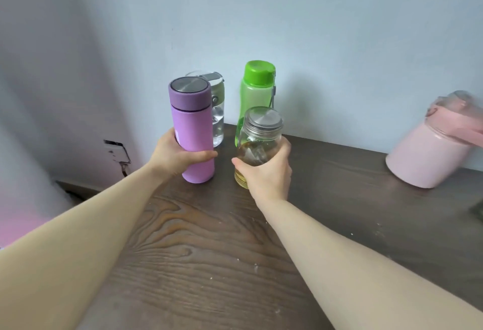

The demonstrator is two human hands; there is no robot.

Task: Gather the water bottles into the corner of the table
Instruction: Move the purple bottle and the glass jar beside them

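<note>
Bottles are standing grouped at the far left corner of the dark wood-grain table (pixel 198 264), against the pale wall. Going left to right: the left hand (pixel 177 154) is wrapping closed around the lower body of the purple flask (pixel 192 131), thumb on the left side and fingers curling across the front. The flask is standing upright with a metal-topped cap, its base seeming to touch the table. Directly behind it, the clear bottle (pixel 218 118) with a grey-green lid is standing, partly hidden. Next, the green bottle (pixel 254 92) is standing upright near the wall. In front of it, the right hand (pixel 266 173) is closing around the glass bottle (pixel 257 144), which is carrying a metal lid and holding yellowish liquid; whether its base is resting on the table cannot be determined. Well apart, at the right edge of the view, the pink bottle (pixel 431 157) is standing on the table near the wall, appearing tilted by the wide lens.
</note>
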